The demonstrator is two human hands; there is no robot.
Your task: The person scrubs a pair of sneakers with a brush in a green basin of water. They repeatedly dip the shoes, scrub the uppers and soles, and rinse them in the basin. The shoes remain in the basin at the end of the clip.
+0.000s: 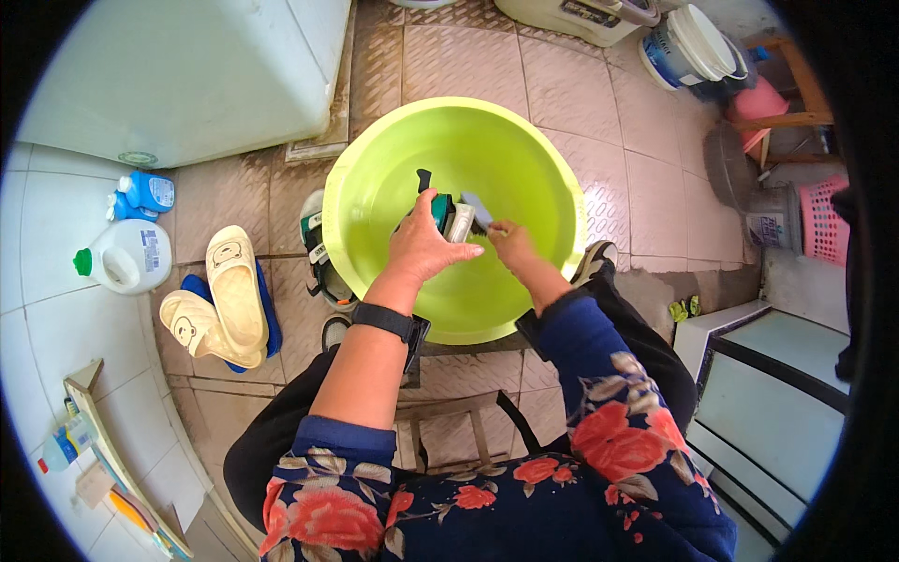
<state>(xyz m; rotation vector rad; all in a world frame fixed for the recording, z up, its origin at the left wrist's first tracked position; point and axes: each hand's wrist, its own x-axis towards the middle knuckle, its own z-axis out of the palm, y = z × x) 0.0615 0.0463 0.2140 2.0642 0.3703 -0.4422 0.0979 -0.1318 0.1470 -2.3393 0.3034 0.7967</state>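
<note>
A wide lime-green plastic basin stands on the floor between my knees. Over it, my left hand grips a green and black sandal, whose pale sole edge faces right; the palm hides most of the upper. One black strap sticks up beyond my fingers. In my right hand is a grey scrubbing brush, held by its near end, with its dark bristles close against the sole. Whether they touch it, I cannot tell. Outside the basin's left rim lies a similar sandal.
Cream slippers lie on blue ones at left, near a clear jug and blue bottles. A white appliance stands upper left. Upper right are a paint bucket and a pink basket. A glass-fronted cabinet stands lower right.
</note>
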